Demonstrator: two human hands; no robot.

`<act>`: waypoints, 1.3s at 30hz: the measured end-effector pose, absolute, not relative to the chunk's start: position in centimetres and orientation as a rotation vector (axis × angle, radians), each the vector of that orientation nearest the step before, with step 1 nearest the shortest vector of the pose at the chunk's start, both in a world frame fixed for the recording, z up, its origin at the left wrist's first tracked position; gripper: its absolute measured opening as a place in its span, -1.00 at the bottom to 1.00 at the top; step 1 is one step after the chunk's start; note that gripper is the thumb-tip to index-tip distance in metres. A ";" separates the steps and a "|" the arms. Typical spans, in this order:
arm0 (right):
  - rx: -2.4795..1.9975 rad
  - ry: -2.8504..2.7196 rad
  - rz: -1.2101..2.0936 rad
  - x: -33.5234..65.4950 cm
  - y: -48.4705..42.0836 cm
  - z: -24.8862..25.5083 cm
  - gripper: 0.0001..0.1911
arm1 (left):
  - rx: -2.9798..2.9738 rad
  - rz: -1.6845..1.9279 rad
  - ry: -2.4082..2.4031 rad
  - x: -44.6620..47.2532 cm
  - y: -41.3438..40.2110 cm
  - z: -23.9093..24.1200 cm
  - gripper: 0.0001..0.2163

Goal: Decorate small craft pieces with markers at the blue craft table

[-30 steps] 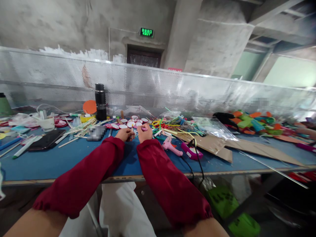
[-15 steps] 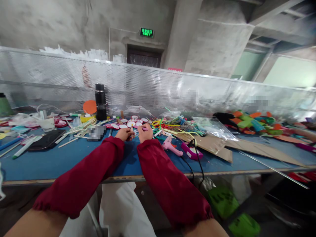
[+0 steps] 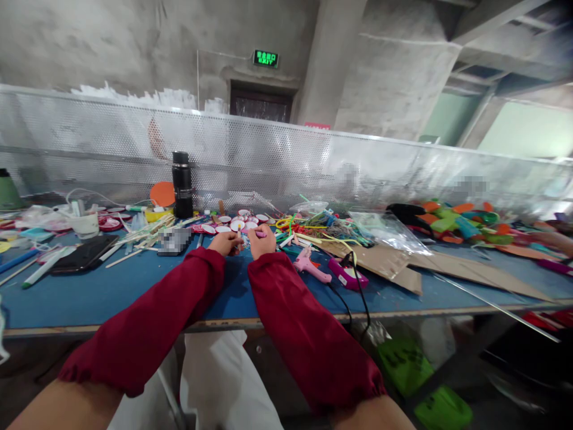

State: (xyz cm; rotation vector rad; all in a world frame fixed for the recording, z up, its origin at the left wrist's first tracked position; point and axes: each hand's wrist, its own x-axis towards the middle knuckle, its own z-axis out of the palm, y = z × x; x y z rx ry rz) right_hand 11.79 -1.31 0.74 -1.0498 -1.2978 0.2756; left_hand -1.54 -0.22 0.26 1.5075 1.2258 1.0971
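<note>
Both my forearms in dark red sleeves reach out over a blue table (image 3: 111,295). My left hand (image 3: 226,243) is closed in a pinch on a small thin stick with a white round piece at its top. My right hand (image 3: 262,239) is also closed and holds a small pink piece right beside the left hand. The two hands almost touch. Just beyond them lie several small round red-and-white discs (image 3: 233,224).
A black flask (image 3: 182,192) stands at the back by an orange disc (image 3: 162,193). A phone (image 3: 85,253), sticks and a cup (image 3: 85,225) lie left. A pink glue gun (image 3: 310,267), cardboard (image 3: 447,266), coloured cords and foam pieces lie right. A perforated metal screen (image 3: 286,161) closes the rear.
</note>
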 end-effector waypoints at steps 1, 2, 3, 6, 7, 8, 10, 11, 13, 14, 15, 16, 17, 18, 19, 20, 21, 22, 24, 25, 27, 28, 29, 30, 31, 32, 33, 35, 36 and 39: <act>-1.056 -1.288 0.271 11.8 -1.3 0.8 -0.83 | 1.505 1.105 1.223 -1.5 -0.2 0.2 -0.80; -1.057 -1.277 0.268 11.8 -1.3 0.8 -0.83 | 1.505 1.111 1.221 -1.5 -0.2 0.2 -0.79; -1.054 -1.270 0.266 11.8 -1.3 0.8 -0.83 | 1.506 1.116 1.220 -1.5 -0.2 0.2 -0.77; -1.030 -1.284 0.268 11.8 -1.1 0.6 -0.83 | 1.510 1.110 1.216 -1.6 -0.1 0.2 -0.76; -1.023 -1.298 0.268 11.8 -1.0 0.6 -0.83 | 1.509 1.107 1.215 -1.6 -0.1 0.2 -0.77; -1.019 -1.310 0.269 11.8 -1.0 0.5 -0.83 | 1.510 1.104 1.213 -1.6 -0.1 0.2 -0.77; -1.022 -1.322 0.276 11.8 -0.9 0.4 -0.83 | 1.515 1.100 1.214 -1.6 -0.2 0.3 -0.77; -1.025 -1.322 0.278 11.8 -0.9 0.4 -0.83 | 1.517 1.099 1.219 -1.6 -0.2 0.3 -0.77; -1.025 -1.319 0.277 11.8 -0.9 0.4 -0.83 | 1.516 1.096 1.222 -1.6 -0.3 0.3 -0.75; -1.022 -1.320 0.278 11.8 -0.9 0.4 -0.83 | 1.514 1.096 1.220 -1.6 -0.3 0.3 -0.74; -1.020 -1.319 0.277 11.8 -0.8 0.4 -0.83 | 1.512 1.097 1.218 -1.6 -0.3 0.3 -0.73; -1.018 -1.318 0.275 11.7 -0.8 0.3 -0.83 | 1.512 1.100 1.216 -1.6 -0.2 0.3 -0.73; -1.017 -1.319 0.275 11.7 -0.8 0.3 -0.82 | 1.514 1.104 1.217 -1.6 -0.2 0.2 -0.72; -1.018 -1.322 0.273 11.7 -0.9 0.3 -0.82 | 1.517 1.107 1.220 -1.6 -0.1 0.2 -0.72; -1.021 -1.325 0.269 11.7 -0.9 0.3 -0.82 | 1.520 1.110 1.222 -1.6 -0.1 0.1 -0.72; -1.026 -1.327 0.264 11.7 -0.9 0.3 -0.82 | 1.525 1.114 1.222 -1.6 0.0 0.0 -0.71; -1.032 -1.330 0.259 11.8 -1.0 0.3 -0.82 | 1.532 1.117 1.222 -1.7 0.1 -0.1 -0.71; -1.040 -1.332 0.253 11.8 -1.0 0.4 -0.82 | 1.541 1.117 1.220 -1.7 0.2 -0.2 -0.70; -1.056 -1.329 0.244 11.8 -1.1 0.5 -0.82 | 1.553 1.115 1.215 -1.7 0.3 -0.3 -0.70; -1.062 -1.325 0.243 11.8 -1.2 0.5 -0.82 | 1.553 1.114 1.212 -1.8 0.3 -0.3 -0.71; -1.073 -1.308 0.243 11.8 -1.3 0.6 -0.83 | 1.542 1.111 1.203 -1.8 0.3 -0.2 -0.72; -1.075 -1.300 0.245 11.8 -1.3 0.7 -0.83 | 1.534 1.113 1.199 -1.8 0.2 -0.2 -0.72; -1.074 -1.295 0.247 11.8 -1.3 0.7 -0.84 | 1.527 1.117 1.196 -1.7 0.1 -0.1 -0.73; -1.070 -1.292 0.248 11.8 -1.3 0.7 -0.84 | 1.523 1.121 1.195 -1.7 0.1 0.0 -0.73; -1.063 -1.295 0.249 11.8 -1.3 0.7 -0.84 | 1.521 1.124 1.196 -1.7 0.0 0.0 -0.74; -1.053 -1.303 0.250 11.8 -1.3 0.7 -0.84 | 1.522 1.124 1.198 -1.7 0.0 0.1 -0.74; -1.045 -1.311 0.249 11.8 -1.3 0.6 -0.84 | 1.526 1.123 1.201 -1.7 0.0 0.1 -0.73; -1.034 -1.326 0.242 11.8 -1.2 0.5 -0.83 | 1.533 1.116 1.205 -1.7 -0.1 0.2 -0.73; -1.032 -1.331 0.239 11.8 -1.1 0.5 -0.83 | 1.533 1.113 1.207 -1.7 -0.1 0.2 -0.72; -1.030 -1.332 0.237 11.8 -1.0 0.4 -0.83 | 1.524 1.109 1.211 -1.6 -0.2 0.2 -0.73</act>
